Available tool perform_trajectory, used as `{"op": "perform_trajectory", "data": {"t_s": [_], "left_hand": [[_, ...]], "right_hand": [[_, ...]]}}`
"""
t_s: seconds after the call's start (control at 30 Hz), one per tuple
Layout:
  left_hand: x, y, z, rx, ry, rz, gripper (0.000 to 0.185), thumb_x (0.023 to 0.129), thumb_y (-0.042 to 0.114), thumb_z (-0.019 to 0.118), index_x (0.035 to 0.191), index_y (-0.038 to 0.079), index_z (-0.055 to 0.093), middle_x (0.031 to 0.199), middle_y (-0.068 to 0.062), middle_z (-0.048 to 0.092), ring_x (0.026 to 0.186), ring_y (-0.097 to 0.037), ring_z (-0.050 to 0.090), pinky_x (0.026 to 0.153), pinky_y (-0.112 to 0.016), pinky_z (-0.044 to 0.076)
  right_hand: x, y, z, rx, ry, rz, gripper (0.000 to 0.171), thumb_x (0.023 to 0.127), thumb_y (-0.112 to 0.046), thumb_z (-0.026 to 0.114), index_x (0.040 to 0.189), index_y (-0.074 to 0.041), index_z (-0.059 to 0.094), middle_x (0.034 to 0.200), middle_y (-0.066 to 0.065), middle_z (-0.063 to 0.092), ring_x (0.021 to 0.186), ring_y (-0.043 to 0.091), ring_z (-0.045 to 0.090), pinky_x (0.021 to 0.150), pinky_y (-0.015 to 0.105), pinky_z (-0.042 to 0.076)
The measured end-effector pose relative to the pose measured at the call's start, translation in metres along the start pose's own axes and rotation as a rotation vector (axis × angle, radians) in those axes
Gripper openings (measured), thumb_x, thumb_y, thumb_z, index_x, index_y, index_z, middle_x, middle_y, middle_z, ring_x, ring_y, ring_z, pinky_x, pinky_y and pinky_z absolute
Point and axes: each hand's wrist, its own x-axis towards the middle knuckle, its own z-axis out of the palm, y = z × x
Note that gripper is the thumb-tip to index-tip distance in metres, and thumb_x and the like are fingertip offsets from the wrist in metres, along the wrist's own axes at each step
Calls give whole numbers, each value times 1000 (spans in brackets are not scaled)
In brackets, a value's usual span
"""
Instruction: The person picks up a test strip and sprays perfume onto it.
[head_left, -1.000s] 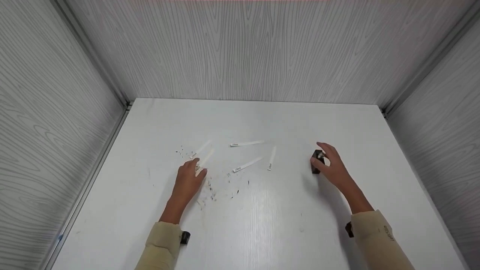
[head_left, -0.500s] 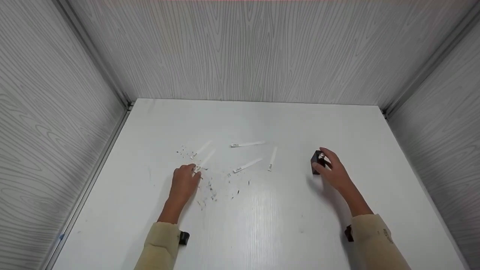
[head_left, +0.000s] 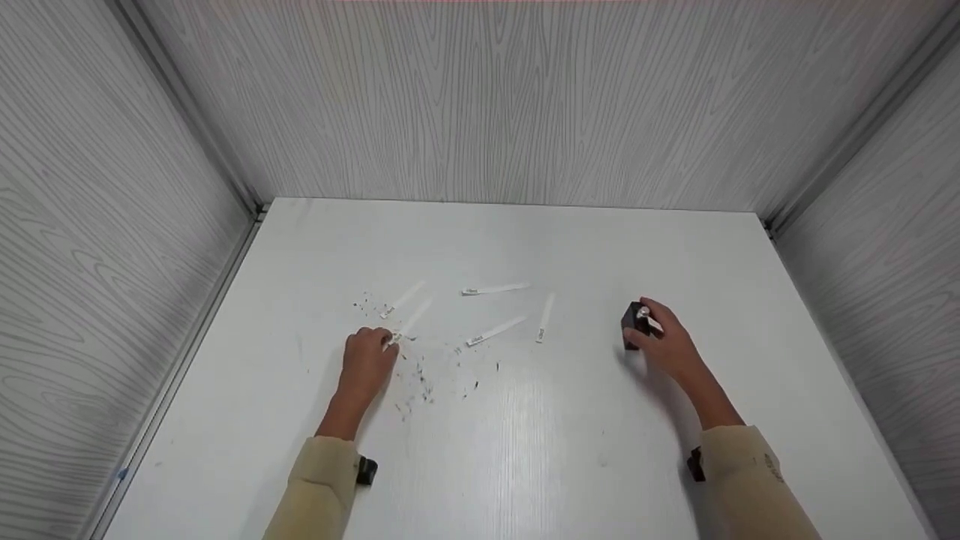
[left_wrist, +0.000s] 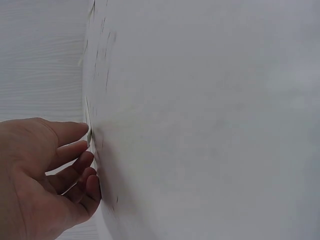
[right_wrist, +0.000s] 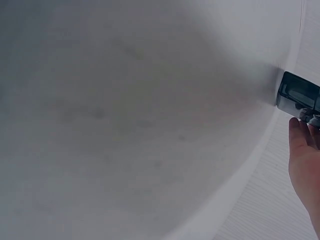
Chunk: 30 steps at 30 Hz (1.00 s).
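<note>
The left hand (head_left: 365, 361), fingers curled, pinches the near end of a thin white paper strip (head_left: 411, 316) at about ten o'clock on the white table (head_left: 525, 450), probably to lift it. At three o'clock, the right hand (head_left: 667, 345) wraps its fingers around a small black block with a silver top (head_left: 636, 322), steadying it upright.

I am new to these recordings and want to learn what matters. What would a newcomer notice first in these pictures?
First, the small black box on the right of the white table, gripped by the right hand. Next, the white paper strips scattered across the middle, with dark crumbs in front of them. The left hand pinches the near end of the leftmost strip.
</note>
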Motion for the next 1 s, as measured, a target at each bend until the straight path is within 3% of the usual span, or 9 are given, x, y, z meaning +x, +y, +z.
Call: {"op": "perform_trajectory", "data": {"t_s": [0.37, 1.0], "left_hand": [[2, -1, 1, -2, 23, 6, 25, 98, 16, 64, 113, -3, 70, 104, -17, 66, 100, -32, 58, 88, -44, 47], [3, 1, 3, -13, 52, -4, 23, 98, 17, 62, 107, -2, 71, 101, -18, 66, 99, -34, 59, 87, -47, 48]], "right_hand": [[1, 2, 0, 9, 6, 14, 77, 98, -39, 65, 159, -11, 27, 163, 17, 26, 151, 38, 26, 118, 51, 30], [1, 4, -4, 0, -29, -3, 86, 94, -47, 68, 160, -10, 26, 162, 18, 26, 148, 40, 29, 118, 54, 29]]}}
